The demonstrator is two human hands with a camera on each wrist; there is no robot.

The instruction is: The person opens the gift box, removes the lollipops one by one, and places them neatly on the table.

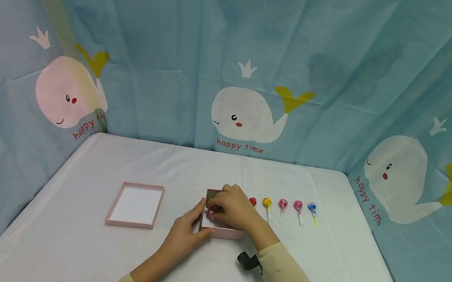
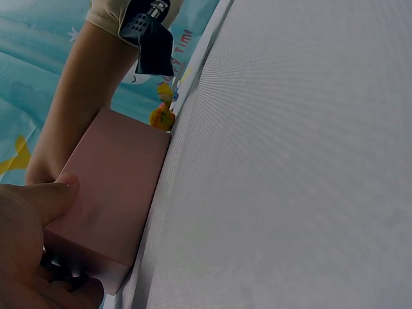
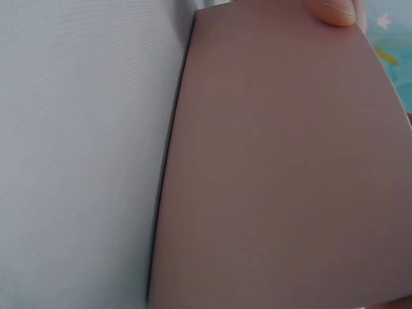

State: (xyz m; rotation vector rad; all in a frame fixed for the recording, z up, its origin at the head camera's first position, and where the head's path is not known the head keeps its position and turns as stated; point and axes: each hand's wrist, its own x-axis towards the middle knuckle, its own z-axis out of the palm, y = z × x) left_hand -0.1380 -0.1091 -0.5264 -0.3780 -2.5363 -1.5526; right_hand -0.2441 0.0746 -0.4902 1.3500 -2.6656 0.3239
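Observation:
My left hand (image 1: 182,234) grips the near left corner of an uncovered pink box (image 1: 227,234), thumb on the front wall and fingers along the left side. In the left wrist view the thumb lies on the box's pink wall (image 2: 116,180). Over the box bends my right hand (image 1: 238,208), its fingers reaching inside and pinching what looks like a purplish-pink lollipop (image 1: 210,213). Something green (image 1: 211,195) shows in the back left of the box. The right hand covers much of the interior. Only the box wall (image 3: 277,161) and a left fingertip fill the right wrist view.
A pink-edged lid (image 1: 131,226) lies left of the box, white inside up. Right of the box is a row of wrapped lollipops: red (image 1: 252,201), yellow (image 1: 267,202), two pink (image 1: 283,203) and blue (image 1: 312,206). A white cloth covers the table (image 1: 61,243).

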